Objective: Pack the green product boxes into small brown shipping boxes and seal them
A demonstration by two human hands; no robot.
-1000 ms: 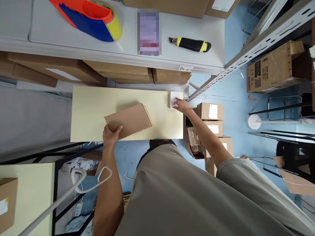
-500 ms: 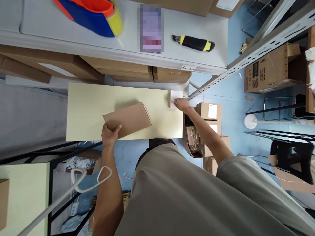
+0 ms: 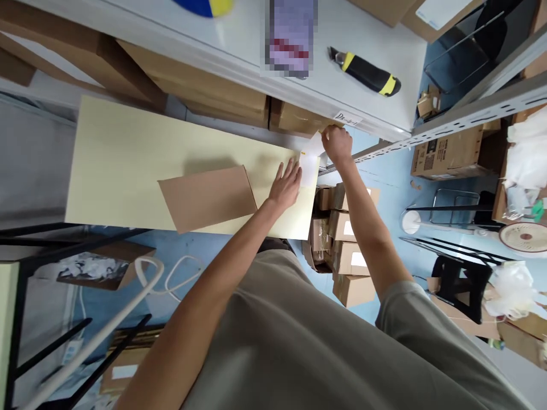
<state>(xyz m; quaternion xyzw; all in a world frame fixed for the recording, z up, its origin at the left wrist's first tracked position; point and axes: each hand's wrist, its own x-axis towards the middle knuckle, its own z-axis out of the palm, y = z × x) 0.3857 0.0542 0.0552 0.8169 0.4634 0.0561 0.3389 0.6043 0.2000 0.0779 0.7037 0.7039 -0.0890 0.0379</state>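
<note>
White paper, by appearance. White sheet (image 3: 315,144) raised at a slant over white stack (image 3: 306,172), at the right end of cream tabletop (image 3: 128,142), beside grey shelf (image 3: 239,48). Count of layers in the stack: cannot tell.

Handling, judged by eye: very light, thin, flexible. Bends readily; likely creases or tears under a sharp pull. Possibly tacky on one face; not verifiable from this view. Take hold near a corner or along one edge, between thumb and forefinger, with light pressure. Brace the stack flat to limit sliding.

Flat brown cardboard (image 3: 207,199): lies askew on the tabletop to the left of the stack, close to the front edge. Judge as light and fairly stiff, prone to dents at the corners. Grip by the long edges.

Right hand (image 3: 337,143): fingers curled closed on the far end of the sheet, knuckles uppermost, near the far right corner of the tabletop. Exact pinch point hidden. Arm reaching well forward, elbow slightly bent.

Left hand (image 3: 287,183): palm down, fingers extended and slightly spread, no object in grasp. Fingertips at the left edge of the stack; amount of pressure not apparent. Forearm slanting across the front of the torso.
</note>
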